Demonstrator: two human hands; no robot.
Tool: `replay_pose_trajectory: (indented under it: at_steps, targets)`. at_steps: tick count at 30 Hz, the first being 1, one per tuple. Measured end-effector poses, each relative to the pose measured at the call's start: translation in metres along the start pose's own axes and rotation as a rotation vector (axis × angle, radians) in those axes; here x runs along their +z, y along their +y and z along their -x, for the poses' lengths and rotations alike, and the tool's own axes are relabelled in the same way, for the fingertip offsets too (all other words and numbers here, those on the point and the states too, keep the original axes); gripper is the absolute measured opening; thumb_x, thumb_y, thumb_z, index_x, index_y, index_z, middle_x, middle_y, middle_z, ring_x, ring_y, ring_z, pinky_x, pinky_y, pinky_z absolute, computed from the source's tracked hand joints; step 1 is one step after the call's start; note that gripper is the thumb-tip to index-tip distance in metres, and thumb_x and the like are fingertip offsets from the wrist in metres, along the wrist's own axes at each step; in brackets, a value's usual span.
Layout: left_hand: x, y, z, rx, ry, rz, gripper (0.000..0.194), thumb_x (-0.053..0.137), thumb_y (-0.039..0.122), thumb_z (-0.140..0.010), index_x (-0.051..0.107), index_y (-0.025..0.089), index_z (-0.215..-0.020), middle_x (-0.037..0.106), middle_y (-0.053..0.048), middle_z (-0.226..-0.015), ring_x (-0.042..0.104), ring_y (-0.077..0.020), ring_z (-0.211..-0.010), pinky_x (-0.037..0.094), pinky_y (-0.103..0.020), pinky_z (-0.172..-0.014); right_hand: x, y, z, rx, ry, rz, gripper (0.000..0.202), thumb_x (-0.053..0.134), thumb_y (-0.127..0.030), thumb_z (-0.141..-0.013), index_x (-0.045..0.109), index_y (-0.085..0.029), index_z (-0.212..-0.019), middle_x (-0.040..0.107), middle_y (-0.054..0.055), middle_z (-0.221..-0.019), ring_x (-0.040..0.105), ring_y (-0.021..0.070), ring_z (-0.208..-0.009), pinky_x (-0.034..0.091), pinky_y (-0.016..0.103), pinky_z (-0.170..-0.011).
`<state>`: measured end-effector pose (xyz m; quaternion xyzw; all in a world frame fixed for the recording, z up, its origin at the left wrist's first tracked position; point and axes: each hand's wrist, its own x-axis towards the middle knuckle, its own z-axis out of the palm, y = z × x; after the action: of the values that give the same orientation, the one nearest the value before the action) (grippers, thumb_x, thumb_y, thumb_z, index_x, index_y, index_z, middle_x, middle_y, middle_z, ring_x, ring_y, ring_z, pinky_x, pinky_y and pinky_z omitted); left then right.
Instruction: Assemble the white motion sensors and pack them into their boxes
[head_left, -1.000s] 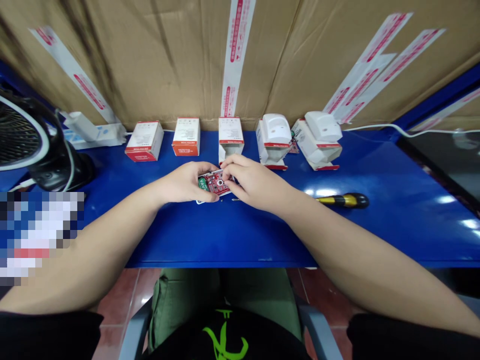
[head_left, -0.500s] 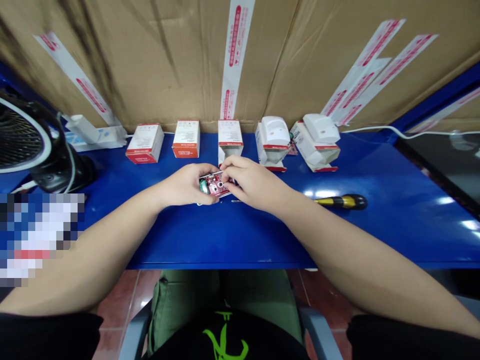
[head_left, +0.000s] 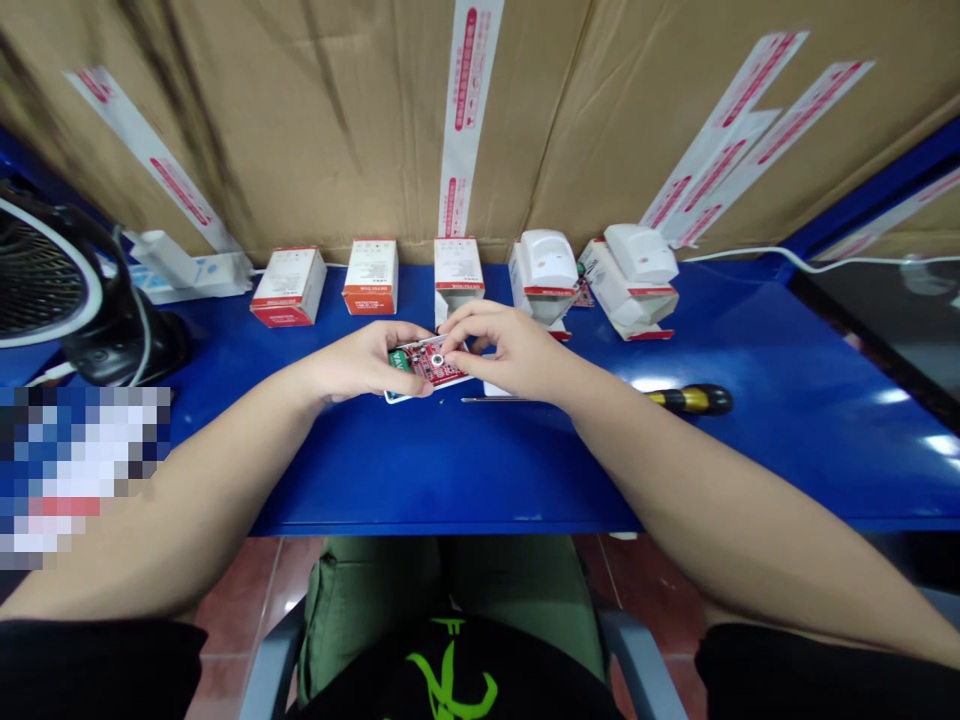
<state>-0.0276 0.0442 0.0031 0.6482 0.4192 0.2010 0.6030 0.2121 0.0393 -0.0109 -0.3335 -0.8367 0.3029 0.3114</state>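
A red circuit board point(head_left: 429, 366) with a round sensor sits in a white housing near the middle of the blue table. My left hand point(head_left: 369, 362) grips the housing's left end, thumb along the near side and fingers at the far side, by a green part. My right hand point(head_left: 506, 352) is at the board's right end, its thumb and fingers closed on its edge. Under the right hand a white piece point(head_left: 499, 390) shows in part, beside the thin shaft of a screwdriver point(head_left: 696, 400) with a yellow and black handle.
Along the cardboard wall stand red-and-white boxes point(head_left: 288, 284), point(head_left: 371, 275) and others; two carry white detectors point(head_left: 549, 258), point(head_left: 641, 254). A black fan point(head_left: 112, 310) and a power strip point(head_left: 202, 275) are at the left. A dark panel point(head_left: 900, 330) lies at the right.
The board and both hands have shifted slightly left and away from me. More of the green part, the screwdriver shaft and the white piece beneath my right hand now shows.
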Motion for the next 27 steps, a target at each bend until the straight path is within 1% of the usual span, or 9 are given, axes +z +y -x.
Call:
replay_pose_trajectory:
  at_steps: [4, 9, 12, 17, 21, 23, 27]
  targets:
    - [0.0016, 0.0007, 0.001, -0.003, -0.002, 0.01, 0.048, 0.091, 0.023, -0.056, 0.077, 0.018, -0.103, 0.076, -0.001, -0.093, 0.066, -0.0129, -0.077, 0.055, -0.024, -0.069, 0.0021, -0.004, 0.0004, 0.033, 0.009, 0.004, 0.009, 0.067, -0.021, -0.091, 0.076, -0.02, -0.09, 0.072, 0.009, -0.113, 0.066, 0.0205, -0.098, 0.053, 0.034, -0.078]
    - [0.0019, 0.0014, 0.0007, 0.002, 0.001, -0.009, 0.05, 0.09, 0.025, -0.056, 0.076, 0.018, -0.104, 0.075, -0.001, -0.094, 0.066, -0.0131, -0.078, 0.055, -0.025, -0.07, 0.0062, -0.0075, -0.0004, 0.075, 0.013, 0.034, 0.007, 0.066, -0.019, -0.091, 0.072, -0.02, -0.087, 0.07, 0.009, -0.113, 0.065, 0.0204, -0.099, 0.051, 0.033, -0.076]
    - [0.0016, 0.0015, 0.0, -0.001, 0.007, -0.024, 0.051, 0.09, 0.026, -0.056, 0.075, 0.018, -0.104, 0.075, 0.0, -0.095, 0.066, -0.0134, -0.079, 0.055, -0.026, -0.071, 0.0074, -0.0069, -0.0004, 0.059, 0.015, 0.04, 0.007, 0.066, -0.02, -0.091, 0.071, -0.02, -0.087, 0.07, 0.009, -0.114, 0.066, 0.0211, -0.1, 0.051, 0.033, -0.076]
    - [0.0015, 0.0016, -0.0005, 0.003, 0.009, -0.05, 0.05, 0.09, 0.027, -0.056, 0.075, 0.019, -0.104, 0.075, 0.0, -0.094, 0.066, -0.0135, -0.078, 0.055, -0.026, -0.07, 0.0048, -0.0055, 0.0002, 0.039, -0.014, 0.076, 0.008, 0.065, -0.021, -0.094, 0.071, -0.02, -0.089, 0.07, 0.01, -0.117, 0.067, 0.0221, -0.102, 0.055, 0.037, -0.083]
    - [0.0007, 0.0015, -0.0001, 0.007, 0.006, -0.057, 0.049, 0.09, 0.029, -0.057, 0.075, 0.018, -0.103, 0.075, -0.001, -0.093, 0.065, -0.0133, -0.077, 0.055, -0.025, -0.068, 0.0002, -0.0067, 0.0001, -0.001, -0.049, 0.125, 0.009, 0.064, -0.02, -0.098, 0.071, -0.021, -0.092, 0.071, 0.01, -0.116, 0.068, 0.0241, -0.108, 0.057, 0.043, -0.098]
    - [0.0002, 0.0015, 0.0002, 0.008, 0.009, -0.061, 0.049, 0.089, 0.028, -0.057, 0.075, 0.018, -0.103, 0.075, -0.001, -0.094, 0.066, -0.0136, -0.078, 0.055, -0.026, -0.069, -0.0012, -0.0069, 0.0001, -0.021, -0.058, 0.138, 0.01, 0.064, -0.021, -0.1, 0.072, -0.021, -0.094, 0.071, 0.01, -0.115, 0.069, 0.0245, -0.109, 0.056, 0.045, -0.102]
    - [-0.0003, 0.0007, 0.0003, 0.014, 0.006, -0.061, 0.05, 0.09, 0.026, -0.058, 0.076, 0.018, -0.106, 0.077, -0.001, -0.097, 0.067, -0.0136, -0.08, 0.056, -0.026, -0.072, -0.0016, -0.005, 0.0009, -0.034, -0.05, 0.117, 0.011, 0.065, -0.022, -0.099, 0.075, -0.02, -0.095, 0.072, 0.01, -0.113, 0.069, 0.024, -0.106, 0.057, 0.044, -0.1]
